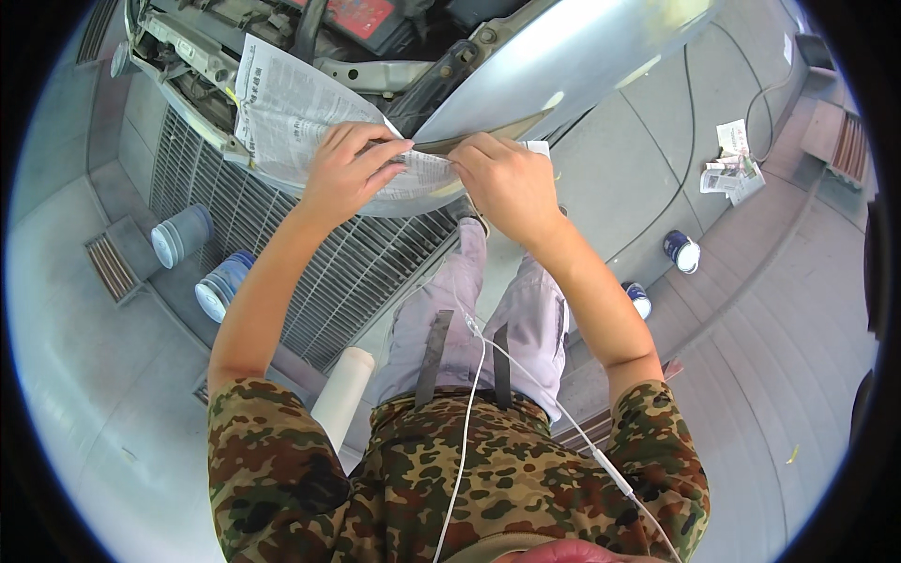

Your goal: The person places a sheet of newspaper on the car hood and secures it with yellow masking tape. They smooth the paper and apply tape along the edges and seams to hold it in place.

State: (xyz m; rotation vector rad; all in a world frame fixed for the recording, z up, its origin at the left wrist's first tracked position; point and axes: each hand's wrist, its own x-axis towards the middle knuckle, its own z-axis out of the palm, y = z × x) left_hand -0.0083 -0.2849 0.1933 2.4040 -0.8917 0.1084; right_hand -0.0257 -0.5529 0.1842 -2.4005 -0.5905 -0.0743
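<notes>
A printed newspaper sheet (291, 113) lies against the front corner of a car, draped over the bumper and running along the edge of the silver fender (563, 75). My left hand (349, 174) holds the sheet's lower part, fingers bent and pointing right. Beside it on the right, my right hand (507, 183) is closed in a pinch on the sheet's narrowing edge, next to the fender's lower front tip. A small white end of paper shows past the right knuckles. Parts of the sheet under both hands are hidden.
An open engine bay with a battery (361, 23) lies beyond the sheet. Floor grating (216, 188) runs below. Paint buckets (183, 235) stand left, small cans (682, 251) right. Crumpled newspapers (734, 174) and a dark hose (693, 113) lie on the floor. A white cable crosses my front.
</notes>
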